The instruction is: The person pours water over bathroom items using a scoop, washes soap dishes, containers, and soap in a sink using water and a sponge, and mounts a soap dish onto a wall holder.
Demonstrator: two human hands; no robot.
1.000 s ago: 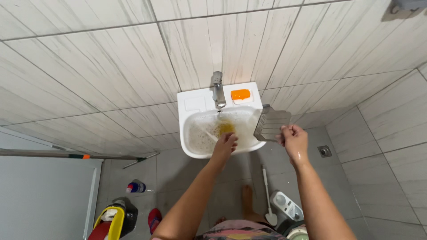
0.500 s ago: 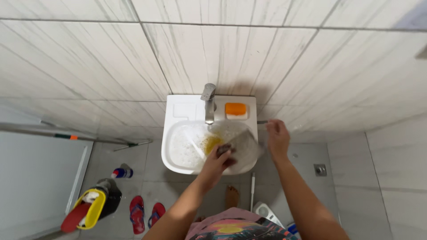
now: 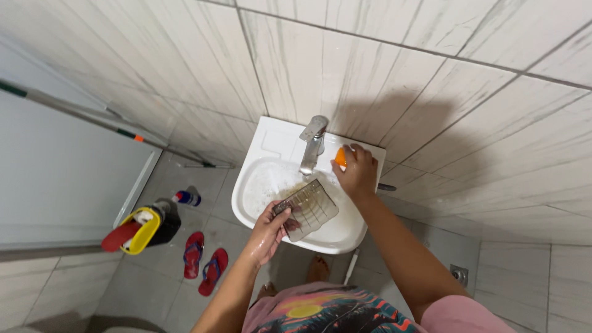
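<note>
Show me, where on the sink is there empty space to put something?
The flat ledge left of the faucet is bare, on the sink. Right of it is crowded: the right hand covers the orange soap. The left hand holds a grate over the basin.

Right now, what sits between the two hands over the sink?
In the head view, the grey ribbed tray, held by the left hand, lies between it and the right hand on the orange soap.

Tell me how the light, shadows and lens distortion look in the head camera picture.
Head view: soft, even indoor light; a broad dark shadow falls on the wall tiles right of the faucet. Wide-angle lens bends the tile lines and tilts the sink. The left hand holding the ribbed grey tray and the right hand on the orange soap look fairly sharp; the metal faucet shows mild glare.
</note>
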